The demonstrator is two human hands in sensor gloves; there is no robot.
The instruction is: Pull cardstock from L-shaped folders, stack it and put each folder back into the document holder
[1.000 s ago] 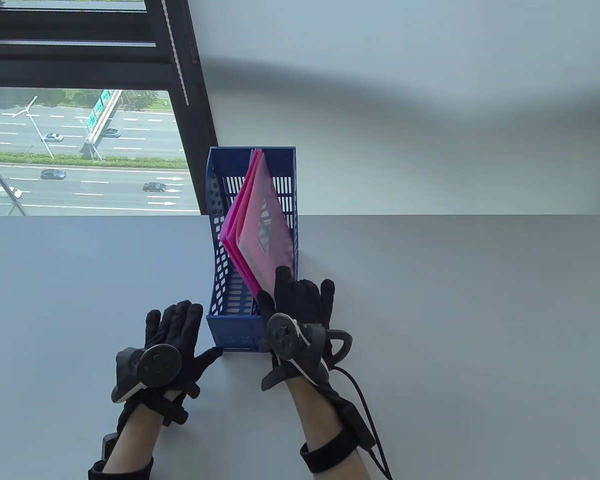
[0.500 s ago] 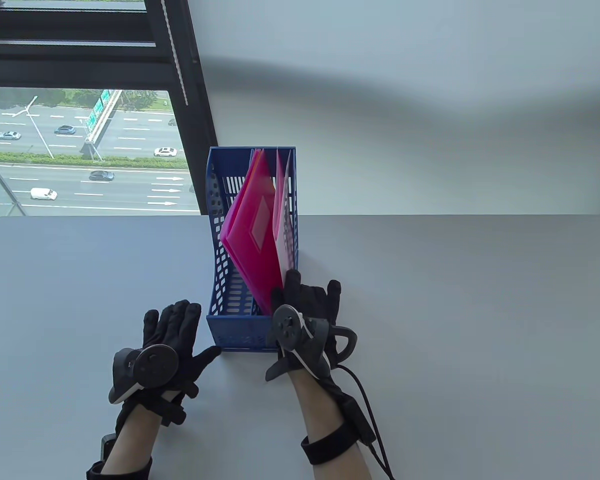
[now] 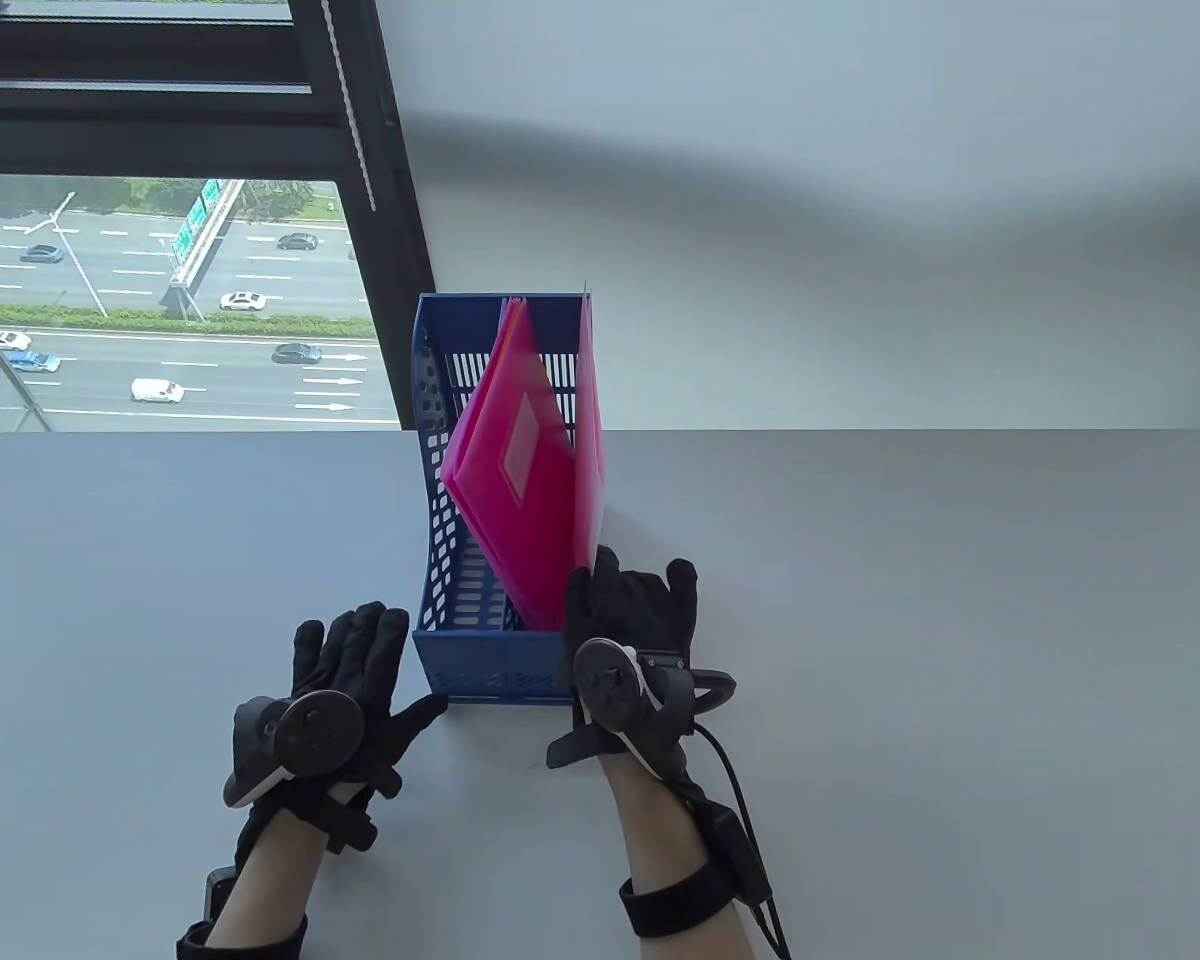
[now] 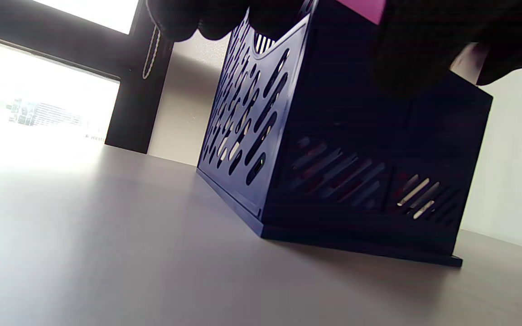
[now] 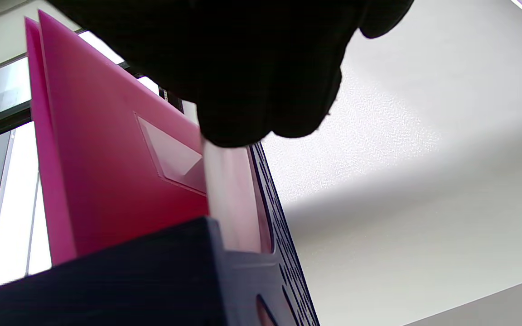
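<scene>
Holder wall (image 3: 430,560) hides the folders' (image 3: 520,470) lower edges.

A grey counter (image 3: 910,620) meets a white wall (image 3: 810,200); at 10 o'clock, a window (image 3: 160,300) shows a road with cars.

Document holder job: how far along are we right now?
Early. Done: nothing visible; no cardstock lies on the table. In hand: the right hand pinches the near edge of the rightmost pink folder, still standing in the blue document holder; the left hand rests beside it. Left: pulling, stacking, returning every folder.
</scene>
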